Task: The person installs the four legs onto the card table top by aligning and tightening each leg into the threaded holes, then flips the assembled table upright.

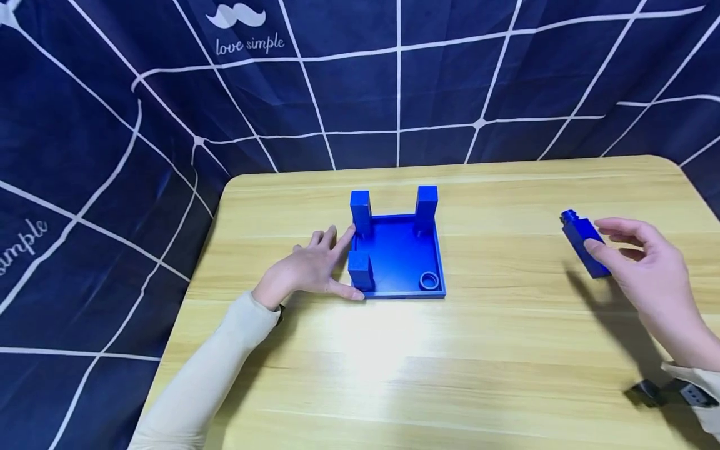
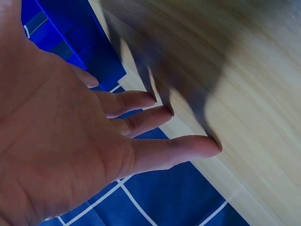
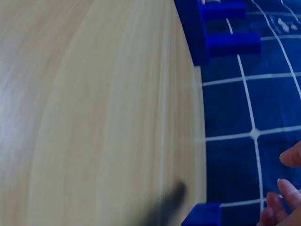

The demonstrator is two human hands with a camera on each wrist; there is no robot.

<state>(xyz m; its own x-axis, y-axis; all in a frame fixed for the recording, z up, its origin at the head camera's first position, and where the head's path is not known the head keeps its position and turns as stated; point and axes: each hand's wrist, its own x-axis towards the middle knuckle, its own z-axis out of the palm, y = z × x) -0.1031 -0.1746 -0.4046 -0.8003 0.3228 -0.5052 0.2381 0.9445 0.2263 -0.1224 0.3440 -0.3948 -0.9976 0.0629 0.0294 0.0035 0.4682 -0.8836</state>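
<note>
The blue block (image 1: 579,240) hangs above the desk (image 1: 478,350), well to the right of the blue tray (image 1: 394,256), and a slip seems the first risk: the right grip (image 1: 652,269) pinches it between thumb and fingers toward its plain end, so a knock on the free end might twist it loose. The left grip (image 1: 315,269) is spread, fingers apart along the tray's left side, touching it without closing round it; a push at the tray's near-right corner could therefore swivel or slide it. If the block's stud (image 1: 570,215) met the ring (image 1: 429,281) in that corner at its present slant, the two might bind or cross. A careless sweep over the tray could also catch one of the three posts (image 1: 427,206) standing at its other corners. The block itself is a squared bar, glossy and deep blue, tilted, its stud end turned away from the person; the stud is narrower, round and ridged, apparently threaded, though too small to be sure. The low-walled tray matches its colour.
</note>
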